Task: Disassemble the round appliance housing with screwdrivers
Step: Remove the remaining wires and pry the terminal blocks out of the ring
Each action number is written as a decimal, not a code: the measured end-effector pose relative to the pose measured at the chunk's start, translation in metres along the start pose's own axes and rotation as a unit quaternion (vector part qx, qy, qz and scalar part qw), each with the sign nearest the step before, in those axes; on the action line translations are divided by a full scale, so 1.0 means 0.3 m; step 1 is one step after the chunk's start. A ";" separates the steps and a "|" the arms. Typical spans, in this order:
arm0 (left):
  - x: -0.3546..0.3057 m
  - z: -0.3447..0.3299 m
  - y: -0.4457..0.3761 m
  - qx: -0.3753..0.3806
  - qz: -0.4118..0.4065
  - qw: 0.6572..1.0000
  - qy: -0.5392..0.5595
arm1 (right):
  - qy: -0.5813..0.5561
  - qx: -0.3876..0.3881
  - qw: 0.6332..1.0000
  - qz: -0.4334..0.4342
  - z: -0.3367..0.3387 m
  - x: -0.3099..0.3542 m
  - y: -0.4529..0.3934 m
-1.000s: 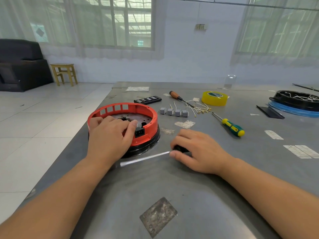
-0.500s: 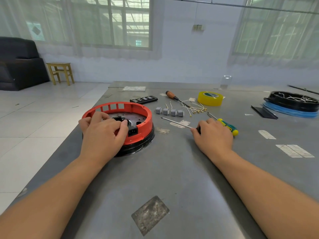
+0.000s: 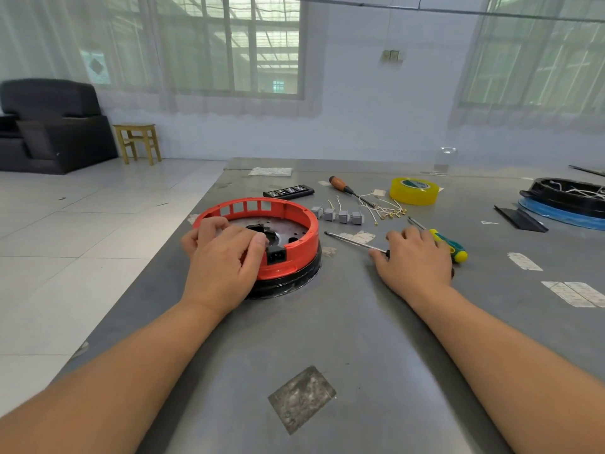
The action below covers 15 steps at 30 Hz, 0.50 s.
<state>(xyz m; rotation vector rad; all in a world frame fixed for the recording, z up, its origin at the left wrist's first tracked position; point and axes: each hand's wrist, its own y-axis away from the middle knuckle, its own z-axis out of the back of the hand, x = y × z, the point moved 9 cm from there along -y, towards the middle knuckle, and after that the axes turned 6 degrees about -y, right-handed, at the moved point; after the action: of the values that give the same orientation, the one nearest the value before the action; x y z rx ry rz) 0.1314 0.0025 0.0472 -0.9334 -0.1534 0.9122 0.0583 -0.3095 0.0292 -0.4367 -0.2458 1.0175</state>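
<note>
Head has tilted down; red housing (image 3: 294, 224) holds a metal plate (image 3: 288, 229).

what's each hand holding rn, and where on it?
Left hand grips the round red plastic housing at its near-left rim. Right hand rests over the handle of the long silver-shafted screwdriver lying on the table; a closed grip cannot be told.

Pretty bright, soft daylight coming through the curtained windows (image 3: 229, 44) at the back. The grey counter (image 3: 360, 322) shows a mild sheen, shadows are faint. Wide-angle lens bends the edges; the far wall looks slightly hazy.
</note>
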 end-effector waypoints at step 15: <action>0.163 0.040 -0.009 0.000 0.095 0.983 0.160 | -0.220 -0.003 0.937 0.271 0.230 0.787 0.122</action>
<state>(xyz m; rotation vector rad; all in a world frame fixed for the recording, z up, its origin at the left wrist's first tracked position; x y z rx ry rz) 0.1582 0.0451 0.0441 -1.0950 0.2135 0.9226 0.1233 -0.0733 0.0728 -0.2782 -0.5498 1.6594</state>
